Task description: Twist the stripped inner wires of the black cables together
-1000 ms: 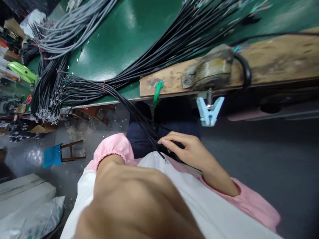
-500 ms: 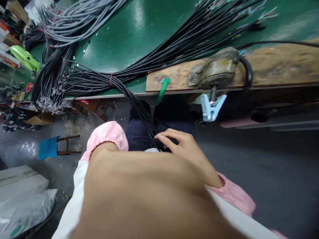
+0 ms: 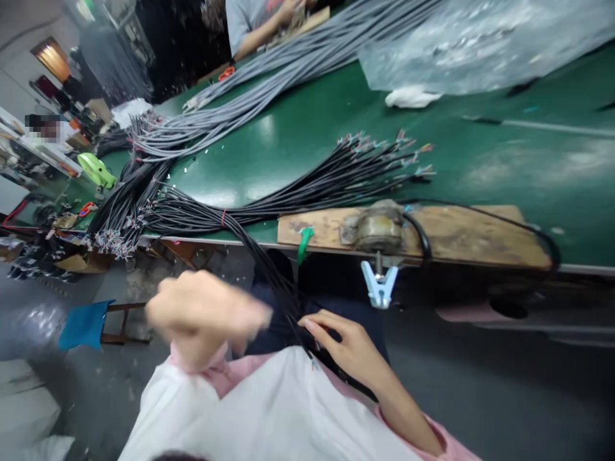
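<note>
My right hand (image 3: pixel 343 342) is over my lap, its thumb and forefinger pinched on the black cables (image 3: pixel 269 272). These hang off the table edge from a bundle tied with a red band (image 3: pixel 224 218). Their lower ends, with thin coloured wires showing, rest against my white apron (image 3: pixel 288 410). Up in the air to the left, apart from the cables, is my left hand (image 3: pixel 206 314); it is smeared by motion and its fingers are unclear. A light blue clip (image 3: pixel 379 283) sticks out below a worn metal device (image 3: pixel 379 229) on a wooden board (image 3: pixel 461 237).
More black cables (image 3: pixel 312 186) with stripped ends lie on the green table (image 3: pixel 230 160), beside grey cables (image 3: pixel 288 77) and a clear plastic bag (image 3: pixel 480 51). A co-worker's arm (image 3: pixel 262 38) shows across the table. A blue stool (image 3: pixel 86 324) stands at left.
My left hand and arm, which filled the lower view close to the camera, have dropped away to the left. My view has tilted up. The right hand keeps its pinch at the cables.
</note>
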Demonstrator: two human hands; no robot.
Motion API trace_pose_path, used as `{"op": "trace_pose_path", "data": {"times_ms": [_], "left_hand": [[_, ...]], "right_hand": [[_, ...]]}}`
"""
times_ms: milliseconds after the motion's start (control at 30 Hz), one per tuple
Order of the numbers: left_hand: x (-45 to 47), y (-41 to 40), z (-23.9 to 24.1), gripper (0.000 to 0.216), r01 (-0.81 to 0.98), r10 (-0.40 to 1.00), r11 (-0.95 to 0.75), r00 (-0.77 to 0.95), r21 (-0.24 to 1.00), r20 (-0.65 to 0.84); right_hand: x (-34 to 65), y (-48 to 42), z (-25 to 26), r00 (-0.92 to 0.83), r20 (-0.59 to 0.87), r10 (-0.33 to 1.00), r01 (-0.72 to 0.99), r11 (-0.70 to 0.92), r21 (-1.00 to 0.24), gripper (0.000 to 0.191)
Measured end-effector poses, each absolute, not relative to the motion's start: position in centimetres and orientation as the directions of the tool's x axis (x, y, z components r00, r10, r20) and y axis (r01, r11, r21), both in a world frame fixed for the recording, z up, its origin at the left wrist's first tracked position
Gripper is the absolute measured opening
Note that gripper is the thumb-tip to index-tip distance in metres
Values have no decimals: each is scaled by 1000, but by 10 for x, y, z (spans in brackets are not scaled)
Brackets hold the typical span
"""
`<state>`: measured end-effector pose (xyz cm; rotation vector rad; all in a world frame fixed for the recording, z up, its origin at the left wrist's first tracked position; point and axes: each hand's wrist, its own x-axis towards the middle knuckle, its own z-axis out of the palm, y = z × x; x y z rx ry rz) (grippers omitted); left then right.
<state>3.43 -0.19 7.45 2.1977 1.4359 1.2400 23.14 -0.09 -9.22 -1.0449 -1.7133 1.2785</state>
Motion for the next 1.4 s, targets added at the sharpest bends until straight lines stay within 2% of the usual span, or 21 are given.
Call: {"op": "trace_pose_path", "data": {"times_ms": [67, 100, 200, 267, 367, 500, 733, 833, 933, 1000, 1067, 1167, 1300, 1400], "left_hand": [[36, 43, 61, 20, 662, 813, -516, 178, 543, 554], [35, 65, 56, 24, 741, 825, -485, 210, 464, 525], [26, 120, 42, 52, 951, 959, -217, 166, 222, 228], [22, 143, 36, 56, 967, 979, -173, 148, 185, 139], [21, 154, 30, 53, 968, 981, -169, 146, 188, 129], [24, 152, 24, 46, 968, 975, -159, 123, 193, 186], [28, 164, 16, 15, 954, 940, -133, 36, 269, 340], [32, 171, 22, 15, 931, 906, -126, -32, 342, 422], [46, 180, 33, 21, 901, 896, -151, -49, 406, 442], [63, 185, 43, 17, 860, 908, -254, 55, 443, 415], [86, 186, 55, 11, 740, 879, -458, 294, 492, 375], [117, 178, 71, 15, 486, 700, -698, 618, 527, 357], [131, 144, 77, 27, 260, 457, -867, 756, 425, 469], [121, 104, 61, 29, 197, 308, -942, 834, 273, 458]], "right_hand": [[232, 0, -95, -373, 93, 923, 179, 170, -969, 51], [233, 0, -97, -354, 90, 931, 184, 164, -969, 51], [234, -1, -104, -266, 72, 961, 211, 131, -969, 52], [235, -2, -107, -226, 61, 972, 225, 113, -968, 54], [233, -3, -108, -230, 52, 972, 224, 105, -969, 52], [231, -1, -107, -277, 39, 960, 213, 101, -972, 49], [231, 4, -105, -348, 19, 937, 190, 90, -978, 44], [227, 2, -104, -379, 10, 925, 170, 81, -982, 45], [223, -2, -103, -413, 2, 911, 156, 73, -985, 48], [220, -3, -102, -428, -2, 904, 157, 73, -985, 49], [219, -5, -102, -435, -3, 900, 168, 78, -983, 49], [216, -5, -101, -436, 4, 900, 188, 95, -978, 50], [211, -5, -105, -440, 35, 897, 216, 144, -966, 49], [211, -9, -113, -424, 84, 902, 244, 203, -948, 41]]}}
